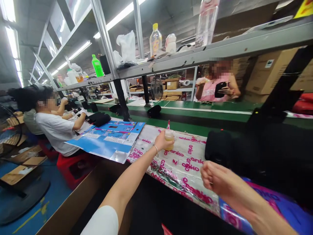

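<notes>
Clear printed plastic bags [181, 160] lie under the small glue bottle [169, 136] our left hand [161, 141] grips at 12 o'clock, our right hand [215, 179] loosely curled and empty; squeezing risks drips.

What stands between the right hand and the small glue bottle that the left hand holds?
Nothing visible does. Between the right hand and the glue bottle in the left hand lies only the flat clear packaging with pink print; the black item sits off to the side.
</notes>
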Motion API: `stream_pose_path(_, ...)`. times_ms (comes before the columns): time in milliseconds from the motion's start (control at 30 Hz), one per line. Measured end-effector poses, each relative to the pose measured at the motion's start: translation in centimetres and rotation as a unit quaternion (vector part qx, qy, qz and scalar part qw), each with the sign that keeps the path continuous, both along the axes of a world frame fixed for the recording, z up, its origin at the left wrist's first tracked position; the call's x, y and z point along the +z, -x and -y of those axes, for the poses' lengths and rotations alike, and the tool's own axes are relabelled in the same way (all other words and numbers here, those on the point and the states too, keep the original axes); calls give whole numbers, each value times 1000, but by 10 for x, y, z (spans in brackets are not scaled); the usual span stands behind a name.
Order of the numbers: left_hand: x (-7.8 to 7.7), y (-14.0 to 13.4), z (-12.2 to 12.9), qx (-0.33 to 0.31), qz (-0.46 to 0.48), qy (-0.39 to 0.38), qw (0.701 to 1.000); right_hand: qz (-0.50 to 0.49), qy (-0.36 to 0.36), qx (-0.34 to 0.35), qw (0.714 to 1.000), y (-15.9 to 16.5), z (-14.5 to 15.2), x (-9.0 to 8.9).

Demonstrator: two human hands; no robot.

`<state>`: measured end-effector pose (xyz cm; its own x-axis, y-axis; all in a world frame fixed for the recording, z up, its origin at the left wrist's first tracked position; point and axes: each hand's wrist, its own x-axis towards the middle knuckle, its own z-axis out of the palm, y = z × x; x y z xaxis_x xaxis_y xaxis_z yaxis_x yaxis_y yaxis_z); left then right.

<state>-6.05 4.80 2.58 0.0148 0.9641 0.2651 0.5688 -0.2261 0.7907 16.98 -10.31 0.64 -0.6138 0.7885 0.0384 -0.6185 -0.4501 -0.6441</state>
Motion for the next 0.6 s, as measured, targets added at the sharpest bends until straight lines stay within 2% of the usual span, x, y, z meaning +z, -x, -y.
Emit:
stream_pose_path(67, -3, 0, 5, -19, -6, 6, 1000, -50, 93, -39, 994, 26, -1, -1)
stream_pose_path(133, 0, -4, 17, -49, -7, -3, 999, -84, 193, -64, 975, 48, 2, 1)
stream_pose_path(267, 19, -22, 58, -165, 0, -43, 985, -182, 357, -96, 911, 72, 14, 12)
stream_pose_path(367, 40, -41, 96, -279, 4, -77, 957, -290, 404, -128, 858, 73, 24, 30)
stream_pose_path(467, 56, -61, 122, -391, -14, -103, 914, -354, 421, -267, 791, 63, 36, 52)
stream_pose_path(533, 61, -75, 129, -468, -42, -114, 876, -345, 450, -364, 738, 53, 44, 64)
stream_pose_path(600, 63, -91, 129, -528, -70, -117, 839, -312, 470, -426, 707, 42, 51, 71)
